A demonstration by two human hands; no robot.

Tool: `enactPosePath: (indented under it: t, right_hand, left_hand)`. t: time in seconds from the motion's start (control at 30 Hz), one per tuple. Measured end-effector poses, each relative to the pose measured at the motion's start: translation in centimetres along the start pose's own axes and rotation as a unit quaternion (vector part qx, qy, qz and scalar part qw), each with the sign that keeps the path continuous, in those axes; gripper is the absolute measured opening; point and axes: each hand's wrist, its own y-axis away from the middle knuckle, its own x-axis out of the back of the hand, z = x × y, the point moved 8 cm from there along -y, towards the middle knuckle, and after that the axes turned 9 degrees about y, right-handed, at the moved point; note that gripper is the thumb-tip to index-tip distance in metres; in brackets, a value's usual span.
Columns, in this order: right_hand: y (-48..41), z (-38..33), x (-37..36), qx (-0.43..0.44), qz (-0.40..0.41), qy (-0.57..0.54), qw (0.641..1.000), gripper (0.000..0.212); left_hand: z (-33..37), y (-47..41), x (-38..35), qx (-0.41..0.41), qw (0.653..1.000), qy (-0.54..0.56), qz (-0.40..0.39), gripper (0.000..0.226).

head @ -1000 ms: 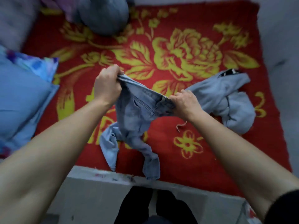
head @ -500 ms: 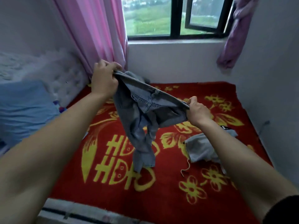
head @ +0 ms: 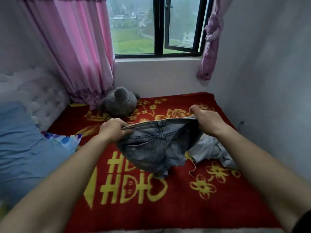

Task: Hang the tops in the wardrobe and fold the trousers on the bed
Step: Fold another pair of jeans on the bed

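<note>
1. Left hand (head: 112,130) gripped one end of the waistband and right hand (head: 207,121) gripped the other, both curled tight on the jeans (head: 151,148), which were stretched between them above the bed (head: 168,207).
2. The denim was faded blue-grey, with a back pocket facing the camera and the legs bunched, sagging toward the bed.
3. Two garments counted: the jeans, plus one pale grey piece (head: 207,150) crumpled on the bed beneath the right wrist.
4. One grey plush toy (head: 119,105) sat by the window wall, and one blue pillow (head: 21,148) lay at the left.

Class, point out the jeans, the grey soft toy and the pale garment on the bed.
jeans (head: 141,149), head view, back pocket.
grey soft toy (head: 119,105), head view, its body.
pale garment (head: 205,148), head view, crumpled middle.
</note>
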Motion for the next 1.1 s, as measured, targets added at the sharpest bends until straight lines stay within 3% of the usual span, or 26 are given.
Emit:
enactPosePath:
  t: [0.1, 0.27, 0.37, 0.43, 0.57, 0.67, 0.77, 0.87, 1.0, 1.1]
  right_hand:
    - [3.1, -3.9, -1.0, 0.037, -0.021, 0.059, 0.997, 0.036]
    - [7.2, -8.0, -4.8, 0.054, -0.160, 0.095, 0.981, 0.036]
    - [9.3, -8.8, -5.8, 0.040, -0.195, 0.097, 0.975, 0.049]
    - [10.6, -9.3, -5.8, 0.031, -0.198, 0.085, 0.976, 0.058]
    - [12.3, -9.8, -4.5, -0.001, -0.127, 0.022, 0.992, 0.060]
    - [13.1, -10.3, -4.1, -0.004, -0.091, 0.013, 0.996, 0.060]
    - [13.6, -10.6, -4.2, -0.038, -0.082, -0.012, 0.996, 0.074]
    - [13.8, -11.1, -4.6, -0.045, -0.110, 0.000, 0.993, 0.076]
    - [13.8, -11.2, -5.2, -0.043, -0.161, -0.049, 0.985, 0.072]
    - [13.6, -10.7, -5.6, -0.058, -0.163, -0.093, 0.981, 0.064]
  left_hand:
    - [-1.2, 2.2, -1.8, -0.026, 0.998, -0.049, -0.044, 0.009]
    - [-2.1, 6.4, -4.5, -0.077, 0.991, -0.060, -0.090, 0.027]
    - [-3.0, 7.8, -5.1, -0.068, 0.992, -0.044, -0.098, 0.029]
    - [-3.7, 8.6, -5.6, -0.046, 0.993, -0.033, -0.106, 0.029]
    - [-4.5, 10.7, -7.2, -0.053, 0.990, -0.032, -0.124, 0.033]
    - [-5.4, 11.9, -8.2, -0.063, 0.988, -0.037, -0.133, 0.059]
    - [-5.9, 12.5, -8.8, -0.057, 0.990, -0.038, -0.121, 0.077]
    - [-6.2, 12.4, -8.9, -0.028, 0.992, 0.024, -0.119, 0.075]
    - [-6.7, 12.2, -9.6, 0.021, 0.965, 0.179, -0.192, 0.065]
    - [-7.6, 12.3, -9.5, 0.033, 0.960, 0.192, -0.200, 0.061]
